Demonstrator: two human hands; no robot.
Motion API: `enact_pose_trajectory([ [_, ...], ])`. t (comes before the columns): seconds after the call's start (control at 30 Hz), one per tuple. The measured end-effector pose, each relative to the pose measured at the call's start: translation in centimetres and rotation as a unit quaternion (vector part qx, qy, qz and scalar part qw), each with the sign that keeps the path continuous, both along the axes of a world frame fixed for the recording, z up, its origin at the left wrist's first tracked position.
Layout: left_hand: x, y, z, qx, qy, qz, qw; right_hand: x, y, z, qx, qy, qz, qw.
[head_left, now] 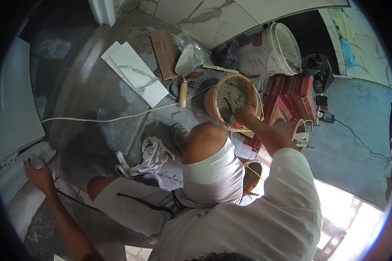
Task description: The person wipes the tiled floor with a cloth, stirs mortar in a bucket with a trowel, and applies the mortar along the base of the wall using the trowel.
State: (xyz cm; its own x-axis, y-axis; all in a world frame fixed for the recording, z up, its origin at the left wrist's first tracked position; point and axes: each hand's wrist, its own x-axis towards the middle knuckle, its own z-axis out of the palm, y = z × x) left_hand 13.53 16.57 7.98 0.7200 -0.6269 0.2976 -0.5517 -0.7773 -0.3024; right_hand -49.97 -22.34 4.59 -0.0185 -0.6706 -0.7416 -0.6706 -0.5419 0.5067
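My right hand [245,115] is closed at the near rim of an orange bucket [211,104], over grey mortar [231,93]. A dark tool handle seems to run from it into the mortar, but its shape is hard to make out. My left hand [39,175] is at the far left beside a white panel [15,100], its fingers apart and nothing seen in them. A trowel [185,63] with a wooden handle lies on the floor left of the bucket. White marbled tile pieces [137,74] and a brown plank [163,53] lie beyond it.
A large white bucket [265,50] stands at the back, with red boxes [287,95] to its right. A white cable [117,118] crosses the floor. Near my feet lie a crumpled cloth [152,153] and a second small bucket [251,176]. A phone [328,117] hangs on a cord.
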Motion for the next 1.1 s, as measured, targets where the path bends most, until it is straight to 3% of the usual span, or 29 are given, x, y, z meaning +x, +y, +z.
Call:
enact_pose_trajectory([
  [0.03,-1.1,-1.9,-0.5,-0.080,0.079,-0.004,0.994,-1.8,0.1,1.3,-0.008,-0.070,0.033,0.997],
  [0.07,-2.5,-4.0,-1.1,-0.156,0.159,-0.006,0.975,-4.0,-0.8,2.9,0.016,-0.043,-0.001,0.999],
  [0.1,-4.5,-6.4,-1.7,-0.149,0.208,-0.071,0.964,-5.8,-1.8,5.2,0.041,-0.015,-0.035,0.998],
  [0.17,-10.3,-12.4,-2.0,-0.117,0.337,-0.151,0.922,-8.1,-3.4,11.2,0.074,-0.101,0.081,0.989],
  [0.23,-17.2,-17.9,-4.0,-0.105,0.452,-0.208,0.861,-5.1,-5.7,12.7,0.048,-0.079,0.026,0.995],
  [0.27,-20.4,-20.7,-5.3,-0.099,0.551,-0.264,0.785,-4.4,-6.8,12.1,0.021,-0.054,-0.029,0.998],
  [0.3,-23.8,-22.7,-7.4,-0.120,0.624,-0.307,0.709,-6.0,-8.5,8.1,0.060,-0.104,-0.012,0.993],
  [0.33,-27.6,-25.4,-7.0,-0.086,0.671,-0.309,0.668,-7.6,-9.7,3.8,0.097,-0.155,0.008,0.983],
  [0.4,-36.5,-29.6,-12.0,-0.166,0.764,-0.366,0.505,-5.0,-6.5,-2.4,0.100,-0.109,0.056,0.987],
  [0.47,-41.7,-31.5,-13.5,-0.204,0.753,-0.356,0.513,-3.7,-4.0,0.1,0.106,-0.110,0.058,0.987],
  [0.53,-44.9,-33.1,-13.6,-0.153,0.834,-0.241,0.472,-3.5,-2.1,2.3,0.095,-0.111,0.061,0.987],
  [0.57,-45.6,-33.5,-13.4,-0.155,0.782,-0.255,0.547,-3.7,-1.9,3.0,0.085,-0.103,0.102,0.986],
  [0.6,-45.8,-33.2,-13.5,-0.158,0.783,-0.254,0.546,-3.8,-1.8,3.7,0.081,-0.095,0.139,0.982],
  [0.67,-45.6,-32.0,-14.5,-0.124,0.791,-0.232,0.552,-2.5,-3.1,6.8,0.078,-0.078,0.095,0.989],
  [0.7,-45.8,-31.2,-14.9,-0.172,0.826,-0.204,0.497,-2.4,-3.5,7.7,0.079,-0.060,0.052,0.994],
  [0.73,-46.0,-30.4,-15.1,-0.170,0.825,-0.201,0.501,-3.5,-4.0,7.7,0.083,-0.064,0.053,0.993],
  [0.77,-46.2,-29.9,-15.3,-0.211,0.869,-0.157,0.420,-5.1,-4.8,7.5,0.061,-0.085,0.037,0.994],
  [0.8,-46.2,-29.2,-15.4,-0.250,0.902,-0.109,0.334,-6.3,-5.3,6.8,0.043,-0.105,0.020,0.993],
  [0.83,-46.1,-28.9,-15.6,-0.224,0.912,-0.087,0.333,-7.1,-5.2,4.5,0.064,-0.083,0.012,0.994],
  [0.9,-46.0,-28.9,-16.7,-0.184,0.940,-0.097,0.271,-15.8,-4.7,-6.8,0.146,-0.188,0.074,0.968],
  [0.93,-47.2,-28.8,-18.3,-0.228,0.914,-0.156,0.298,-19.9,-4.3,-12.2,0.187,-0.236,0.106,0.948],
  [0.97,-46.9,-29.0,-17.1,-0.238,0.864,-0.230,0.379,-16.4,-2.4,-9.9,0.183,-0.356,0.273,0.875],
  [1.0,-48.5,-28.8,-19.7,-0.307,0.872,-0.205,0.322,-13.0,-1.8,-8.1,0.246,-0.390,0.077,0.884],
  [1.03,-48.0,-29.1,-19.3,-0.281,0.895,-0.181,0.297,-9.5,-1.2,-6.2,0.273,-0.419,-0.123,0.858],
  [1.07,-47.8,-29.3,-19.4,-0.278,0.886,-0.208,0.309,-8.3,-0.3,-4.1,0.200,-0.342,-0.095,0.913],
  [1.1,-46.8,-29.4,-17.2,-0.303,0.870,-0.200,0.334,-10.2,-0.2,-4.5,0.217,-0.454,-0.171,0.847],
])
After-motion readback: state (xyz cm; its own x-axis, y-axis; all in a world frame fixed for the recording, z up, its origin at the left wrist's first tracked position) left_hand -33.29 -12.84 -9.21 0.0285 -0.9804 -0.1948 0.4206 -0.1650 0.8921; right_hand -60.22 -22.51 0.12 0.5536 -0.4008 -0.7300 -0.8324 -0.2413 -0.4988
